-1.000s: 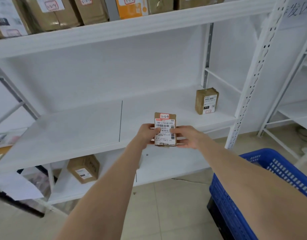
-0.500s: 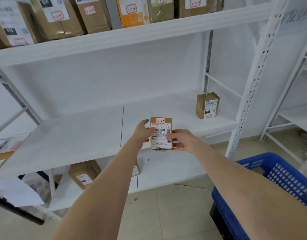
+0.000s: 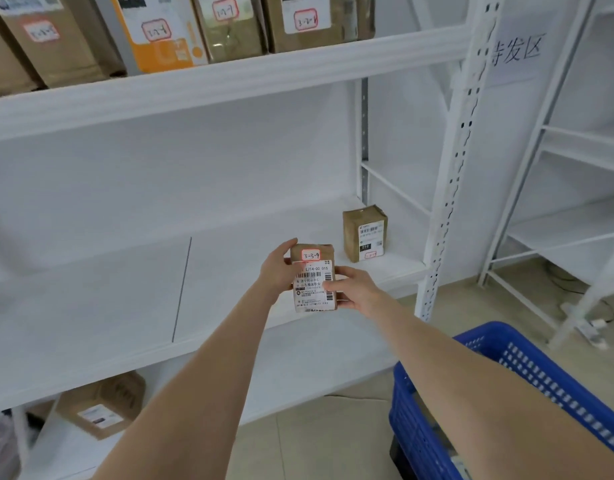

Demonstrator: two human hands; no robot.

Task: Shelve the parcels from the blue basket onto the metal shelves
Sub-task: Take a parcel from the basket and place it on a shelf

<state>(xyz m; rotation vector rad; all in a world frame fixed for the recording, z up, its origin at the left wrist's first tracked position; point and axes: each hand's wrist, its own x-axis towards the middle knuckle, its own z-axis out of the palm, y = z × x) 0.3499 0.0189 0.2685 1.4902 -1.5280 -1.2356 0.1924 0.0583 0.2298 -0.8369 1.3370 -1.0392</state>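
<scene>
Down low on the left, one cardboard box (image 3: 101, 405) sits on the bottom shelf, and up top I count at least four tagged boxes (image 3: 225, 26) in a row. My left hand (image 3: 281, 271) grips the small parcel (image 3: 314, 282) by its left side and my right hand (image 3: 357, 292) holds its right side. That keeps it upright, label out, over the front of the middle shelf (image 3: 90, 306); can't tell if it's touching yet. One standing parcel (image 3: 365, 233) is just right of it, so mine probably goes beside it. One blue basket (image 3: 506, 375) is by my right arm.
</scene>
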